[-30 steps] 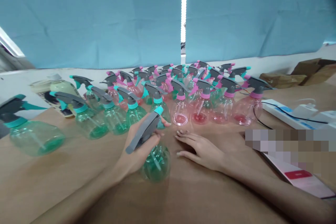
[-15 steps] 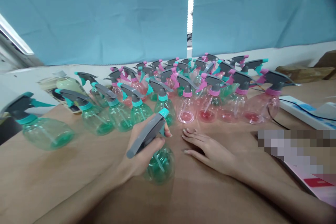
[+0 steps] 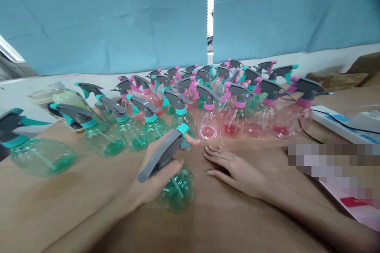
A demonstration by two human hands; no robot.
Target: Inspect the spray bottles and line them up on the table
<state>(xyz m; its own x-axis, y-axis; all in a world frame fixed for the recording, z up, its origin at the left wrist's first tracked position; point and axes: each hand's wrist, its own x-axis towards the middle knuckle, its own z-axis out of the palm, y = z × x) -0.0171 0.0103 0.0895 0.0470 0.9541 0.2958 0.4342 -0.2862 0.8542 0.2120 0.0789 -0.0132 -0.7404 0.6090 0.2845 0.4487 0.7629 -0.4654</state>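
My left hand point(image 3: 156, 178) is closed round the neck of a green spray bottle point(image 3: 177, 194) with a grey and teal trigger head. This bottle stands on the table point(image 3: 225, 221), its nozzle pointing away and to the right. Part of its neck and trigger is hidden by my fingers. To the right, my right hand point(image 3: 233, 168) lies flat on the table, fingers stretched out and holding nothing. A row of green spray bottles point(image 3: 157, 128) stands beyond my left hand, and pink spray bottles point(image 3: 231, 126) stand beyond my right.
More pink and green sprayers crowd the back. A lone green sprayer point(image 3: 44, 158) stands far left, near a large pale bottle point(image 3: 69, 101). On the right are a white power strip point(image 3: 335, 120) with a black cable, a partly blurred pink item point(image 3: 353, 201) and cardboard boxes point(image 3: 338, 80).
My view has shifted slightly, so most things sit a little further left. My left hand keeps its hold on the green spray bottle, its index finger now straighter. My right hand stays flat.
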